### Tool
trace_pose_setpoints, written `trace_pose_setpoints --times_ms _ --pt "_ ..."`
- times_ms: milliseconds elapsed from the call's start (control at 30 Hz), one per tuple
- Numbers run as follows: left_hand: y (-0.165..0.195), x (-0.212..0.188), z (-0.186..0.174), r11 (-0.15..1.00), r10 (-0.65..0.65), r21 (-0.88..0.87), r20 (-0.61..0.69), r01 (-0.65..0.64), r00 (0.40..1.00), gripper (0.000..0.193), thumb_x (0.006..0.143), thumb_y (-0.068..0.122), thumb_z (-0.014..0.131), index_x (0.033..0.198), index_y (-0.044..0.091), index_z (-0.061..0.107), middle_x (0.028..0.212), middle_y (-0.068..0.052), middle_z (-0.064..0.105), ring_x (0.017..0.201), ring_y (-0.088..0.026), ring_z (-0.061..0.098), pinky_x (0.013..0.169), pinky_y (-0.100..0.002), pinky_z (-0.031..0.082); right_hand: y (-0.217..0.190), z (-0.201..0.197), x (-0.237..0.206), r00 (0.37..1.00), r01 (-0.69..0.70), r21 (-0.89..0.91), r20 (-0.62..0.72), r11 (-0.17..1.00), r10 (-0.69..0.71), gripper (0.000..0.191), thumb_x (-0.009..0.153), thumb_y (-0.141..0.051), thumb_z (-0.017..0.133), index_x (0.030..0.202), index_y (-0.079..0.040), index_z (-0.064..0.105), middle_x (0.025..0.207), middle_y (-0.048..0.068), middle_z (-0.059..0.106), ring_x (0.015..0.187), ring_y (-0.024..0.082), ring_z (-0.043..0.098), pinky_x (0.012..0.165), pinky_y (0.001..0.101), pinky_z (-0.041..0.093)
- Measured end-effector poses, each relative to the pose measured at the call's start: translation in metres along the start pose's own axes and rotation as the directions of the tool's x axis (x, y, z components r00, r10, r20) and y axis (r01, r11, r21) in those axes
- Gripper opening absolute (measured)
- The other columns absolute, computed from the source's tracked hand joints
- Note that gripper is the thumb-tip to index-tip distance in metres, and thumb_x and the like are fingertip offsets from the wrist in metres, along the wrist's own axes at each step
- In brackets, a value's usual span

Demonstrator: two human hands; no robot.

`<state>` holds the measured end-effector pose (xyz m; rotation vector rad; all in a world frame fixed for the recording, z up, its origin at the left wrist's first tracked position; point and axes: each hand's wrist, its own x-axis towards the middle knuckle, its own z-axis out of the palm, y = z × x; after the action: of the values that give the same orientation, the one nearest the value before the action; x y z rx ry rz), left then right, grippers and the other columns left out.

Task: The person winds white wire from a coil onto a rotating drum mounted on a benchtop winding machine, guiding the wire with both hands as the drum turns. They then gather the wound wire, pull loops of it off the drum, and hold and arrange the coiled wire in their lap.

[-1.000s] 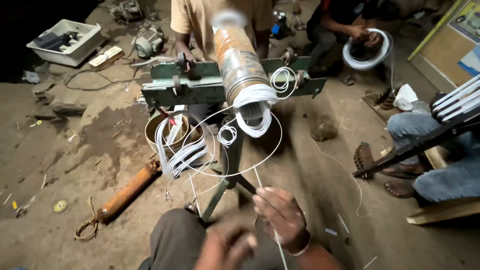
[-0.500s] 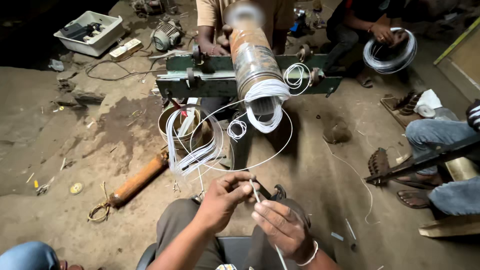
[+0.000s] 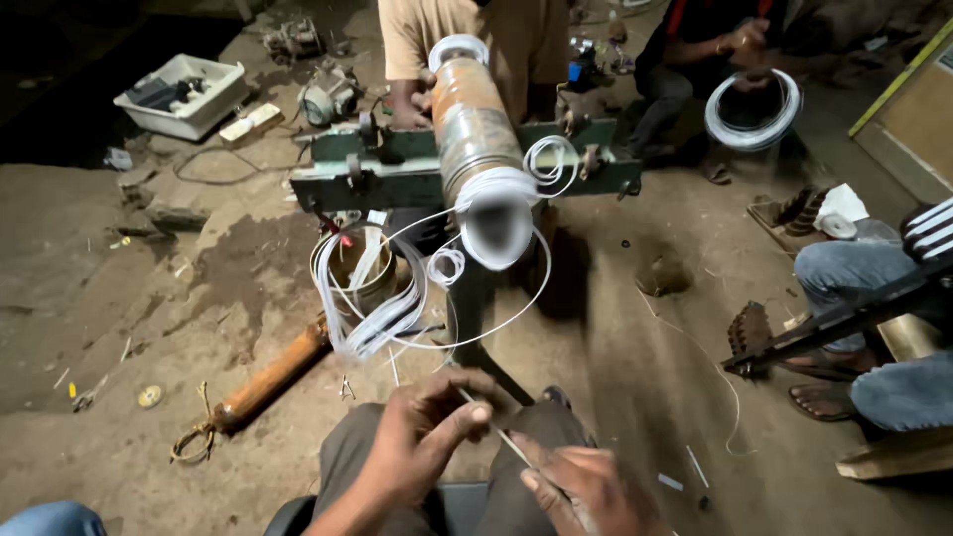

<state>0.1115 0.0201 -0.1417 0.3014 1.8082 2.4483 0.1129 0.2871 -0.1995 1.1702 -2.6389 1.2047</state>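
Thin white wire, taut, pinched in left hand fingers, right hand fingers gripping it too

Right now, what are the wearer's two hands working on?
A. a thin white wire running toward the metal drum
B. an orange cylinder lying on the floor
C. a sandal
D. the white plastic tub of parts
A: the left hand and the right hand both pinch a thin white wire above the lap, and its loops lead up to the metal drum on the green stand.
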Motion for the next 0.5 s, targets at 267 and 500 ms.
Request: trace_pose_setpoints --times_ms 267,500 --pt "0.006 0.029 0.012 0.933 0.011 -0.358 0.064 0.012 0.998 0.016 0.089 0.006 0.075 0.099 -0.001 0.064 0.092 -0.015 0.074 0.078 -0.021 0.070 0.071 -0.034 0.057 0.002 -0.024 0.039 0.945 0.303 0.505 -0.265 0.808 -0.189 0.050 0.104 -0.027 0.070 0.138 0.008 0.061 0.126 0.027 0.069 0.113 0.031 0.067 0.095 0.0409 0.054" --pt "0.006 0.042 0.004 0.974 0.095 -0.210 0.028 -0.087 0.995 0.016 0.091 0.006 0.076 0.099 -0.002 0.065 0.089 -0.015 0.074 0.079 -0.019 0.069 0.074 -0.035 0.057 -0.027 -0.033 0.075 0.890 0.388 0.343 -0.380 0.855 -0.251 0.038 0.107 -0.025 0.058 0.132 0.002 0.069 0.119 0.019 0.075 0.106 0.024 0.074 0.093 0.0354 0.061"
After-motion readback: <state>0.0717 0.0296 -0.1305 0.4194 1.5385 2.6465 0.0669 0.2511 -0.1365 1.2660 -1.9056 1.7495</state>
